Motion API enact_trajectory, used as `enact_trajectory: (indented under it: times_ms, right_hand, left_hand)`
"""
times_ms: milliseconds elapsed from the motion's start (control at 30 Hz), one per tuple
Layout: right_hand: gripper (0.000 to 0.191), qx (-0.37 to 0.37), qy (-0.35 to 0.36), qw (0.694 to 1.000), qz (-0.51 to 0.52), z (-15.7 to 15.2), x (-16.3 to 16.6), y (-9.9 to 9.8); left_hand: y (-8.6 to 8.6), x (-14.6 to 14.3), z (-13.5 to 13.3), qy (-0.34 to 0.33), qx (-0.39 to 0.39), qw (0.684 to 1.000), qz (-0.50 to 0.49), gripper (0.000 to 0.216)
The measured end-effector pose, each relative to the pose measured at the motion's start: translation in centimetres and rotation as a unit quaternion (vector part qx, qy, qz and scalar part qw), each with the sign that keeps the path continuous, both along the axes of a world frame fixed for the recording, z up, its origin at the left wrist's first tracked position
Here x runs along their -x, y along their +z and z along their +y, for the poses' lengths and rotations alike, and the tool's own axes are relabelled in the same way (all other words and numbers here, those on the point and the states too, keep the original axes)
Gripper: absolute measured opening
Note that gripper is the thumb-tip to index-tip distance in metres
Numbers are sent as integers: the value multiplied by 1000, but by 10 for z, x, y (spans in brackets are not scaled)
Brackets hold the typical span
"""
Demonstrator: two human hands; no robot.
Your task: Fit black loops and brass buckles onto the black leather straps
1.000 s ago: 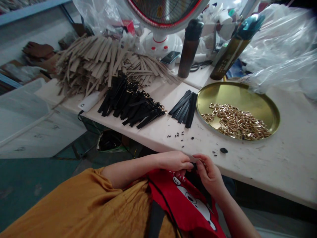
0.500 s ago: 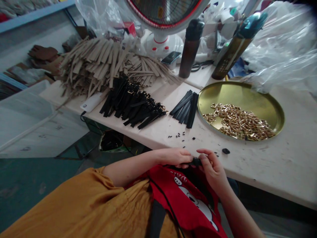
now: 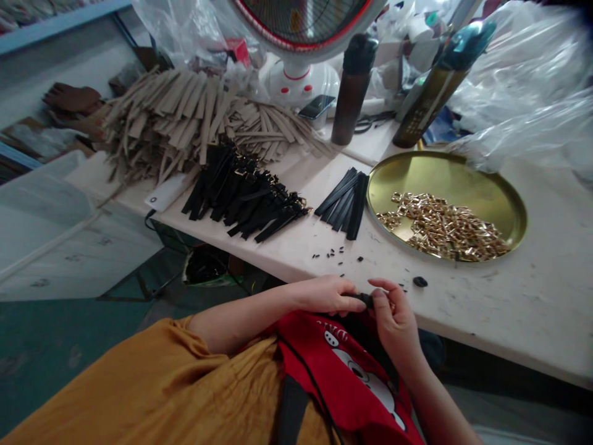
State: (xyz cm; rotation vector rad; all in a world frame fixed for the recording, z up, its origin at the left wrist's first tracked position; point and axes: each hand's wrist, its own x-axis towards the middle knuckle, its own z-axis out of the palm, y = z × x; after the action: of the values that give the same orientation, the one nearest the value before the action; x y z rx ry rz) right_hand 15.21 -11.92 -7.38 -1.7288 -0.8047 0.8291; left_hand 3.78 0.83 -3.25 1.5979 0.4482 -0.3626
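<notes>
Just off the table's front edge, above my lap, my left hand point(image 3: 330, 294) is closed on a black strap point(image 3: 365, 299), its thumb laid along it. My right hand point(image 3: 395, 316) pinches the same strap from the other side, thumb and fingers nearly meeting my left thumb. A bit of gold metal shows between the right fingers, too small to make out clearly. Most of the strap is hidden by my hands. Beyond them lie small black bits point(image 3: 332, 252) and a round black piece point(image 3: 420, 282). Flat black strips point(image 3: 345, 201) lie fanned out farther back.
On the right a gold tray point(image 3: 503, 191) holds a heap of gold buckles point(image 3: 445, 225). Black straps with buckles point(image 3: 245, 191) are piled left of centre, beige strips point(image 3: 162, 117) behind them. A fan point(image 3: 296, 80), a dark bottle point(image 3: 352, 93) and plastic bags point(image 3: 532, 80) line the back.
My left thumb has slid forward over the strap towards my right fingers. The right hand keeps its pinch. The whole view has shifted slightly.
</notes>
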Motion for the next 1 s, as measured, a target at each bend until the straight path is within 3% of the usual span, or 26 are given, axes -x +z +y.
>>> enact_trajectory:
  times_ms: [233,433,533,767,867,1000]
  right_hand:
    - [26,4,38,996,-75,-2,0,-6]
    - [29,-3,112,992,-53,-6,-9,-6]
    - [27,-3,101,991,-86,-10,-8,-7]
    - [24,-20,83,988,-130,-9,-2,-3]
    - [25,-27,74,993,-89,-2,-2,-2]
    - [30,-13,16,1000,-7,7,-2,-4]
  left_hand:
    - [-9,0,-9,14,26,1000,-2,18]
    - [3,5,4,-17,-32,999,40,30]
    - [3,5,3,-26,7,999,31,24]
    - [-11,-4,-11,42,102,994,-2,21]
    - [-10,-4,-8,59,125,990,-3,22]
    - [-3,-1,0,77,128,989,-10,6]
